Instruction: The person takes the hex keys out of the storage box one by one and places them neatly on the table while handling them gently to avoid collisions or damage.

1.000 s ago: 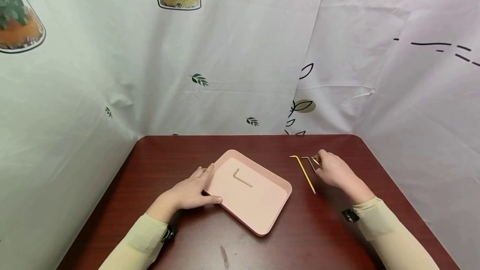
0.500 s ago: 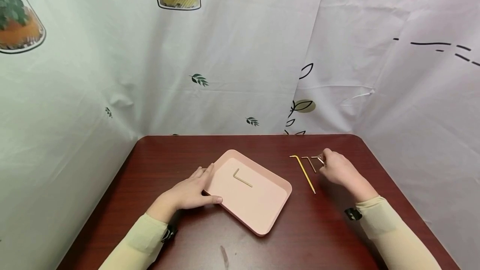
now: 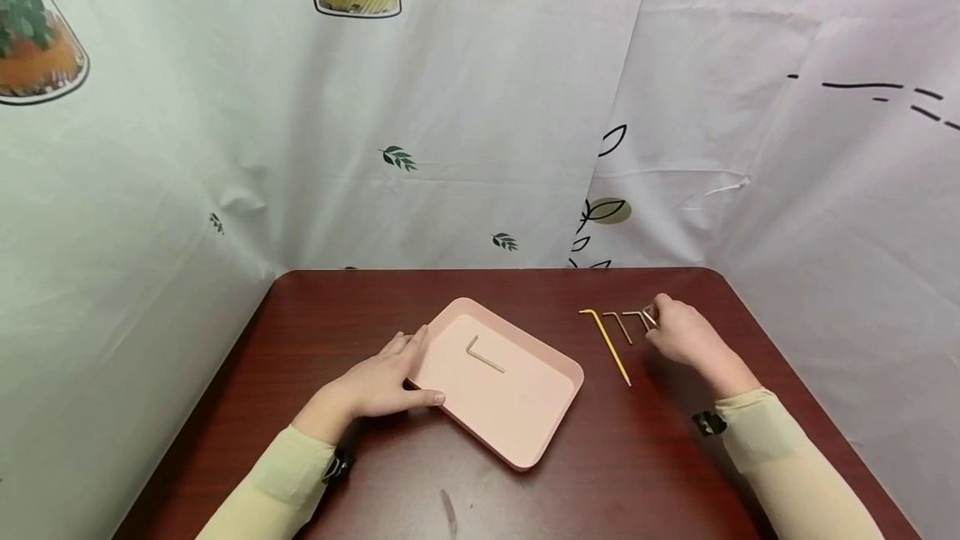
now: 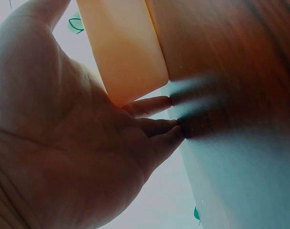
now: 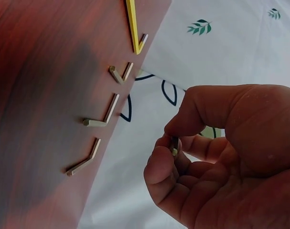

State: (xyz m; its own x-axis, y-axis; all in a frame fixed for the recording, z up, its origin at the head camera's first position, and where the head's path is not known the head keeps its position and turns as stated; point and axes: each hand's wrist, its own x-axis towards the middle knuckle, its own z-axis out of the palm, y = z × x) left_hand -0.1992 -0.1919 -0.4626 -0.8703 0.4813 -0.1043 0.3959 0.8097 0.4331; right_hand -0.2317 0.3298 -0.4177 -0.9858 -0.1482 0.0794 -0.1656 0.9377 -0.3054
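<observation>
My left hand (image 3: 382, 382) rests at the left corner of a pink tray (image 3: 517, 440), fingers straight and spread along its outer side and thumb on the near rim. An L-shaped hex key (image 3: 486, 359) lies inside the tray. At the right, my right hand (image 3: 686, 336) pinches a small hex key (image 5: 175, 145) between thumb and fingers, mostly hidden by them. To its left on the table lie a long yellow hex key (image 3: 611, 348), a small one (image 3: 619, 328) and another (image 3: 634, 313). The right wrist view also shows a further hex key (image 5: 84, 160) on the table.
The dark red wooden table (image 3: 360, 490) has a pale smear near its front. White patterned cloth (image 3: 465, 107) hangs behind it and at both sides. A black camera (image 3: 708, 423) sits on the right wrist.
My right hand has shifted to the right, away from the small hex keys, so more of them shows on the table. The left hand and the tray have stayed in place.
</observation>
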